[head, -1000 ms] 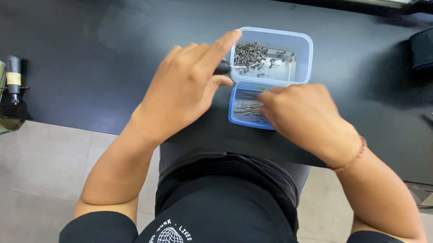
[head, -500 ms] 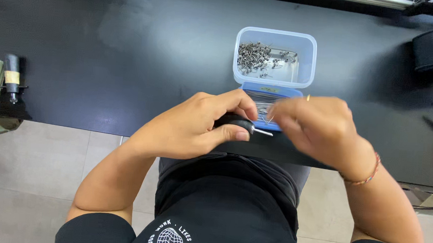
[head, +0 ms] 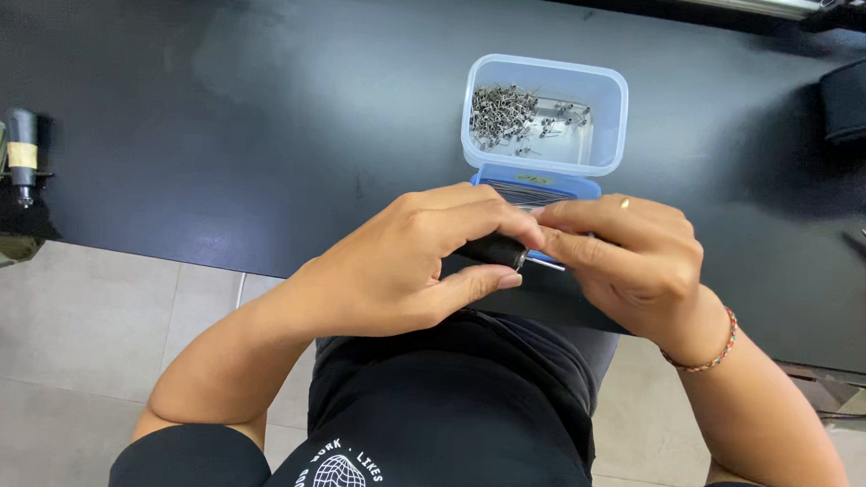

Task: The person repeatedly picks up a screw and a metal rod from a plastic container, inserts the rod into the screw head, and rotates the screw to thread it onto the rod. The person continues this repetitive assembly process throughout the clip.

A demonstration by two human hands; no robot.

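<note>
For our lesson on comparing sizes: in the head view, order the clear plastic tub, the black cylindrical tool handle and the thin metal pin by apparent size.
1. Clear plastic tub of small metal parts, largest.
2. Black cylindrical tool handle, mostly hidden in the left hand, so unsure.
3. Thin metal pin by the right hand, smallest.

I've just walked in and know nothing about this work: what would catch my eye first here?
The two bare hands meeting at the near edge of the black table: the left hand grips a small black cylindrical tool while the right hand pinches a thin metal pin at its tip. Just behind them stands a clear plastic tub holding small metal parts.
</note>
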